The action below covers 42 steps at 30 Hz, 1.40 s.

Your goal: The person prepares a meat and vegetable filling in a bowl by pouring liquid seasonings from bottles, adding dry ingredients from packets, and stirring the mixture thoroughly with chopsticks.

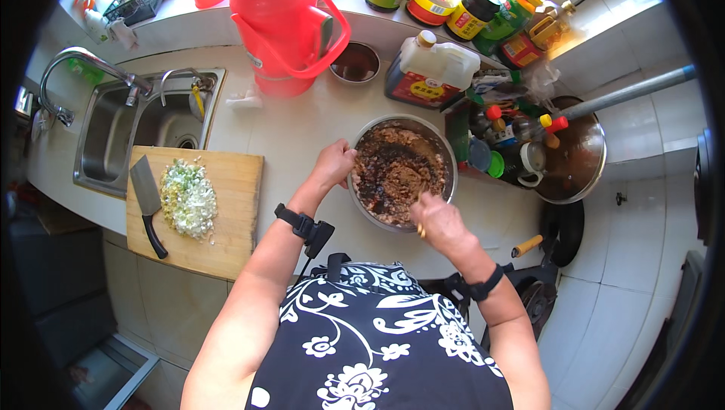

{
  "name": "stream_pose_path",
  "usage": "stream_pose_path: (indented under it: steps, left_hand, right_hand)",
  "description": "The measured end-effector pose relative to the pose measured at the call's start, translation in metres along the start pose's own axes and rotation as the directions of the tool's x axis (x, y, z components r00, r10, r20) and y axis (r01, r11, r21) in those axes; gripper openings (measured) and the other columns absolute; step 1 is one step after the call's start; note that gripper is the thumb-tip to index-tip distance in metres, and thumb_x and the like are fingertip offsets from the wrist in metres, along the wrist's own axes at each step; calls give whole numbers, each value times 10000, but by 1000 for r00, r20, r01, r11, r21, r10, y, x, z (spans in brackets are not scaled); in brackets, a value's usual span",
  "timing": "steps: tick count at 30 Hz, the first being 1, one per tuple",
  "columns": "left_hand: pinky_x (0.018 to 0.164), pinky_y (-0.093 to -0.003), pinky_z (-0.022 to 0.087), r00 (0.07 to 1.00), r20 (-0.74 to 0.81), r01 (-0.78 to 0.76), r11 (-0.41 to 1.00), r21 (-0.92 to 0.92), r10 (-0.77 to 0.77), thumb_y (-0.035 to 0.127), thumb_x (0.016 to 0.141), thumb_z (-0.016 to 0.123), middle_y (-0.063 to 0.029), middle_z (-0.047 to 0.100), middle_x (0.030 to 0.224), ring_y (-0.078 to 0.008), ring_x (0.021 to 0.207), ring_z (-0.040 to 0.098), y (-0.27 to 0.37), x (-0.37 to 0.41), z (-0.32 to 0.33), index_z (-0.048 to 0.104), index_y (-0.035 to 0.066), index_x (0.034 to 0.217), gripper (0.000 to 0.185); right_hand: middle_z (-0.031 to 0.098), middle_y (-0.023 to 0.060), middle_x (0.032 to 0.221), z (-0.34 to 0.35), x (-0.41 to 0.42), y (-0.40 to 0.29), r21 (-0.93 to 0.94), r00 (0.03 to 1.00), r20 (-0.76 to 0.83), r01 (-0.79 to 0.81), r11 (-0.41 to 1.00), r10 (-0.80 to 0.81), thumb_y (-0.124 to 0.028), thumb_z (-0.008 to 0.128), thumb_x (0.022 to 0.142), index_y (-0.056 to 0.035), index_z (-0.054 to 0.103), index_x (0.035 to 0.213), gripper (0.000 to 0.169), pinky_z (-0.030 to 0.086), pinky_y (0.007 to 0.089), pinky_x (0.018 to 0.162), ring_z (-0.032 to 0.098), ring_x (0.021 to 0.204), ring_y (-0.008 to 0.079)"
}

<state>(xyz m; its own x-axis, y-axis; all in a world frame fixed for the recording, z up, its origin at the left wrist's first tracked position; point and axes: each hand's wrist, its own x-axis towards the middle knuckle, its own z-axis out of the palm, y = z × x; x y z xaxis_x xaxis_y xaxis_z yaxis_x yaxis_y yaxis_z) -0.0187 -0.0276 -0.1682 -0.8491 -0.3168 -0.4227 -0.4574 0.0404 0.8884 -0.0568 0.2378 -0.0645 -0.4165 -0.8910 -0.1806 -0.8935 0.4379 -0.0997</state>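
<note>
A round stainless steel bowl (449,155) stands on the counter in front of me. Inside it lies minced meat (396,138), partly darkened by a brown sauce and swirled in the middle. My left hand (335,162) grips the bowl's left rim, thumb over the edge. Over the lower right of the bowl, my right hand (439,222) is closed around chopsticks (421,231). Their yellowish ends poke out below the fist, and their tips are hidden in the meat.
Left of me, a wooden cutting board (238,212) carries a cleaver (146,189) and chopped scallion (190,200), beside a double sink (107,144). Behind the bowl are a red thermos (277,30), a small bowl of dark liquid (355,63) and a sauce jug (427,73). Bottles (510,127) crowd the right.
</note>
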Motion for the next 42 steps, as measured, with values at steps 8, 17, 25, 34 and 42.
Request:
stream_pose_path:
  steps: [8,17,25,34,42]
  left_hand:
    - [401,-370,534,1000,-10,19,997,-72,-20,189,962,538,-144,614,726,-249,503,623,10,-6,0,522,-2,914,198]
    - [412,-374,544,1000,1,1,1000,-13,-1,189,965,532,-128,615,725,-249,516,632,2,1,1,539,4,932,188]
    - [419,-371,552,1000,26,0,1000,-28,0,196,967,531,-129,629,778,-248,594,659,5,-3,0,550,-5,954,202]
    - [416,-373,549,992,88,-101,979,176,86,207,972,528,-125,617,769,-236,542,622,-19,15,3,538,-7,954,215]
    - [418,-379,554,990,128,-71,984,162,50,222,971,540,-114,590,730,-236,540,624,-25,18,3,531,-2,950,225]
  right_hand:
    - [575,110,921,17,21,10,36,973,-232,-3,999,11,-95,651,798,-71,645,925,129,551,374,699,611,891,289]
    - [587,109,902,9,38,6,107,948,-316,72,992,-35,-154,684,818,-79,644,936,145,558,394,702,631,876,285]
    - [578,122,934,-11,32,-20,332,955,-201,277,901,-220,-51,597,801,-64,629,1003,205,551,390,752,628,897,303]
    - [583,98,895,-13,24,-21,316,968,-115,250,916,-224,-67,655,795,-73,625,909,118,550,376,734,622,890,292]
    - [574,106,880,-12,11,-5,150,995,38,85,985,-92,-79,664,773,-86,645,888,117,552,391,722,626,879,299]
